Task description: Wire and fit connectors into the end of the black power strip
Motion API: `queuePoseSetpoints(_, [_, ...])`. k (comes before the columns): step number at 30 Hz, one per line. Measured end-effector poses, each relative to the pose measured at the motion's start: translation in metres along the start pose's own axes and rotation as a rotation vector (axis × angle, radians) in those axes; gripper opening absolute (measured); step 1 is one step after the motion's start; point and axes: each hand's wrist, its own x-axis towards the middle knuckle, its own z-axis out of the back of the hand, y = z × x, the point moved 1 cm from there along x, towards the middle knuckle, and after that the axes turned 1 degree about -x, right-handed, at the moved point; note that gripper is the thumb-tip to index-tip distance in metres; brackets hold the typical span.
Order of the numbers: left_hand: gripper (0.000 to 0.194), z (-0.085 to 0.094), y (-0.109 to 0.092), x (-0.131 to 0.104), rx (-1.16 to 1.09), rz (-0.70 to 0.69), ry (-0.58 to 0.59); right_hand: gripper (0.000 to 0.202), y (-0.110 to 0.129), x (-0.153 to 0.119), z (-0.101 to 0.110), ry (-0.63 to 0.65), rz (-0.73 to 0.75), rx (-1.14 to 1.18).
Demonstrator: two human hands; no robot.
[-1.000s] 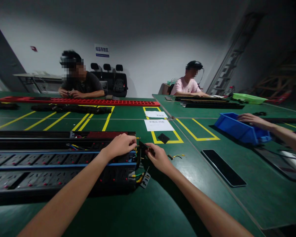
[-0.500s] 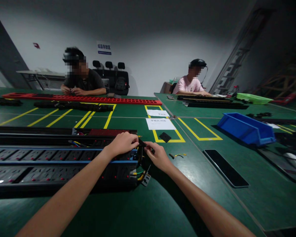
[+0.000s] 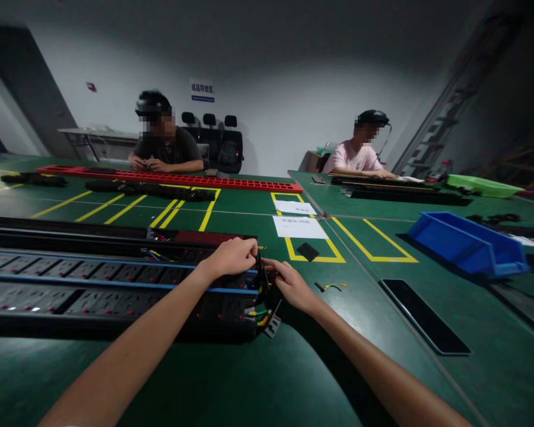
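Observation:
Long black power strips (image 3: 137, 296) with rows of sockets and blue edge lines lie side by side at the left. At the right end of the middle strip, a thin black end plate (image 3: 262, 277) stands nearly upright. My left hand (image 3: 235, 256) is closed at its upper edge, fingertips partly hidden. From the other side, my right hand (image 3: 291, 284) is closed with its fingertips at the plate. Beside them, green and yellow wires (image 3: 261, 317) stick out of the nearest strip, and a grey end plate with slots (image 3: 273, 326) hangs there at a tilt.
A loose black plate (image 3: 308, 251) and a short yellow-black wire (image 3: 331, 287) lie right of my hands. Further right are a phone (image 3: 425, 316) and a blue bin (image 3: 467, 246). Two people sit across the table behind a red slotted rail (image 3: 173, 178) and dark strips (image 3: 404, 194).
The black end plate has swung from slanting between my hands to nearly upright at the strip's end. The whole view has shifted, so things appear further right.

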Motion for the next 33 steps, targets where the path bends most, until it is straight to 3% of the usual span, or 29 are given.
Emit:
queuePoseSetpoints(9, [0.014, -0.0004, -0.0005, -0.0024, -0.063, 0.155, -0.076, 0.056, -0.0098, 0.0070, -0.0023, 0.015, -0.061, 0.229])
queuePoseSetpoints(13, [0.014, -0.0019, -0.0050, 0.0008, -0.190, 0.144, -0.025, 0.056, -0.0096, 0.0052, -0.0019, 0.027, -0.049, 0.231])
queuePoseSetpoints(20, [0.008, 0.0030, 0.0010, 0.0023, -0.293, 0.307, -0.018, 0.064, -0.0064, 0.0046, 0.0012, 0.066, -0.072, 0.244])
queuePoseSetpoints(33, [0.010, -0.0021, 0.0009, 0.0018, -0.505, 0.159, 0.174, 0.066, -0.0062, 0.0060, -0.0007, 0.050, -0.065, 0.228])
